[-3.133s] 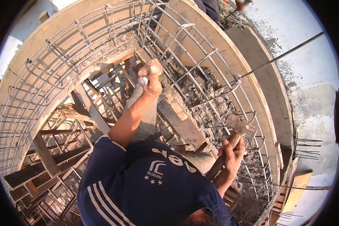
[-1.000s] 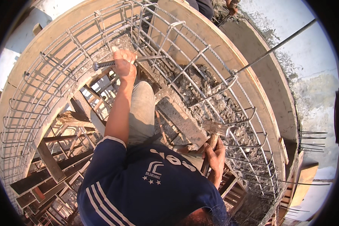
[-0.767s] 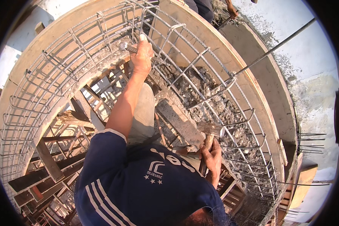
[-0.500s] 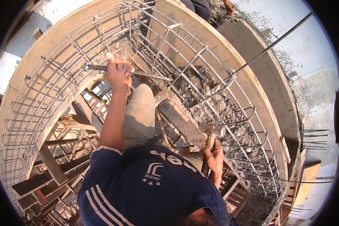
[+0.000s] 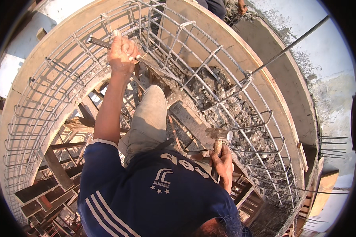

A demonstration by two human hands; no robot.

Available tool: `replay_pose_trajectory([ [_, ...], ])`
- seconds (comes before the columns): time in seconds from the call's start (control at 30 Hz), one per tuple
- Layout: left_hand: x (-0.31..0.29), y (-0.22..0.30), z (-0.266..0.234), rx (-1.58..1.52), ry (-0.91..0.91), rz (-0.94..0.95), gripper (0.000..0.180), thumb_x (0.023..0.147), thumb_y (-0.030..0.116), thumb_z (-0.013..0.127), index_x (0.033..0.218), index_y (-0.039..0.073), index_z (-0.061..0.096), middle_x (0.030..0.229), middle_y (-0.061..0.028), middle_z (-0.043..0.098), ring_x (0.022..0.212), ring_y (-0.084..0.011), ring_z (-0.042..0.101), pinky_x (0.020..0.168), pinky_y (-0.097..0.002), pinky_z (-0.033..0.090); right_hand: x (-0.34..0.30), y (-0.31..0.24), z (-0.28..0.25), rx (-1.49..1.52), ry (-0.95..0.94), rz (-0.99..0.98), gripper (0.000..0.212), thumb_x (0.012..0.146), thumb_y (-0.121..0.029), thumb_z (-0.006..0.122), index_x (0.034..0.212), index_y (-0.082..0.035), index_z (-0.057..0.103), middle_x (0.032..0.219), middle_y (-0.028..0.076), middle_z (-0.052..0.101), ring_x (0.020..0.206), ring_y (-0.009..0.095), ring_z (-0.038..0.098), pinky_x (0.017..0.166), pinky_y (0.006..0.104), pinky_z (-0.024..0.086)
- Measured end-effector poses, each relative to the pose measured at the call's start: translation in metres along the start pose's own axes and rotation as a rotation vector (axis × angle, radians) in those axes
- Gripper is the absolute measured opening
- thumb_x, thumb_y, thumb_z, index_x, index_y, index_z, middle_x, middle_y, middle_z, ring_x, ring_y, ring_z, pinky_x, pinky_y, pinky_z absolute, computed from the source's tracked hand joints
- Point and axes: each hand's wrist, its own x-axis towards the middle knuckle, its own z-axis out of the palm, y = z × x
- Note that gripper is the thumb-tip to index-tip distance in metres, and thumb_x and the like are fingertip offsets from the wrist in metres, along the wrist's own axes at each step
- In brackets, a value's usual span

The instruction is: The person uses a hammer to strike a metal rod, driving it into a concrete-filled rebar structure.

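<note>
My left hand (image 5: 123,54) is closed around a long ribbed steel chisel bar (image 5: 156,68), held slanting over the curved rebar cage (image 5: 209,54). Its blunt end sticks out to the left of my fist, and its other end reaches down among the bars near the broken concrete (image 5: 217,93). In my right hand (image 5: 223,162) is a short sledgehammer (image 5: 218,134), gripped by its wooden handle close under the head. The hammer head stands apart from the chisel bar, beside the cage.
Curved wooden formwork (image 5: 261,65) walls the cage's outer side. Below at left are timber supports (image 5: 57,170) with gaps between them. A long rod (image 5: 290,45) juts out at upper right. Another person's hand (image 5: 242,7) shows at the top. Rebar ends (image 5: 332,146) stick out at right.
My left hand has risen slightly, and the chisel bar's blunt end has swung upward, so the bar slants more steeply. The hammer in my right hand has shifted slightly left.
</note>
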Motion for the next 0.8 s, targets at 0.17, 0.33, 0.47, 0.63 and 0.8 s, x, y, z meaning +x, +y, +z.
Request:
replay_pose_trajectory([
  [0.17, -0.015, -0.012, -0.007, -0.027, 0.053, 0.118, 0.058, 0.106, 0.048, 0.033, 0.056, 0.017, 0.03, 0.049, 0.0009, 0.029, 0.046, -0.0144, 0.029, 0.056, -0.0334, 0.035, 0.001, -0.004, 0.0, -0.038, -0.013, -0.002, 0.022, 0.091, -0.012, 0.066, 0.104, 0.0, 0.053, 0.072, 0.003, 0.055, 0.054, 0.011, 0.053, 0.051, 0.0263, 0.04],
  [0.33, -0.001, -0.062, -0.007, 0.094, 0.084, 0.227, 0.055, 0.105, 0.044, 0.04, 0.059, 0.015, 0.031, 0.051, -0.0002, 0.03, 0.048, -0.0142, 0.031, 0.053, -0.0312, 0.033, -0.002, 0.014, -0.004, -0.005, 0.044, 0.011, 0.022, 0.091, -0.012, 0.066, 0.105, 0.0, 0.053, 0.067, 0.002, 0.055, 0.052, 0.01, 0.052, 0.049, 0.0265, 0.039],
  [0.47, 0.022, -0.076, -0.023, 0.008, 0.201, 0.289, 0.049, 0.102, 0.038, 0.051, 0.063, 0.015, 0.034, 0.053, 0.0001, 0.03, 0.047, -0.0132, 0.03, 0.047, -0.0283, 0.029, -0.001, 0.023, -0.008, -0.059, 0.054, -0.021, 0.022, 0.09, -0.014, 0.063, 0.102, 0.002, 0.053, 0.072, 0.01, 0.069, 0.053, 0.011, 0.056, 0.049, 0.0272, 0.045],
  [0.63, 0.019, -0.025, -0.078, -0.071, 0.35, -0.109, 0.052, 0.103, 0.045, 0.039, 0.061, 0.017, 0.031, 0.05, -0.0015, 0.028, 0.044, -0.0173, 0.027, 0.053, -0.036, 0.034, -0.004, 0.032, -0.004, 0.008, 0.074, 0.016, 0.022, 0.089, -0.014, 0.065, 0.1, 0.002, 0.053, 0.066, 0.009, 0.066, 0.052, 0.013, 0.057, 0.049, 0.0286, 0.044],
  [0.8, 0.029, -0.019, -0.102, -0.033, 0.409, -0.198, 0.056, 0.103, 0.048, 0.033, 0.056, 0.018, 0.029, 0.048, -0.001, 0.024, 0.044, -0.0184, 0.024, 0.057, -0.0386, 0.033, 0.001, 0.045, -0.004, -0.101, 0.056, 0.032, 0.025, 0.087, -0.016, 0.067, 0.099, 0.004, 0.055, 0.06, 0.007, 0.061, 0.049, 0.014, 0.057, 0.049, 0.0303, 0.043],
])
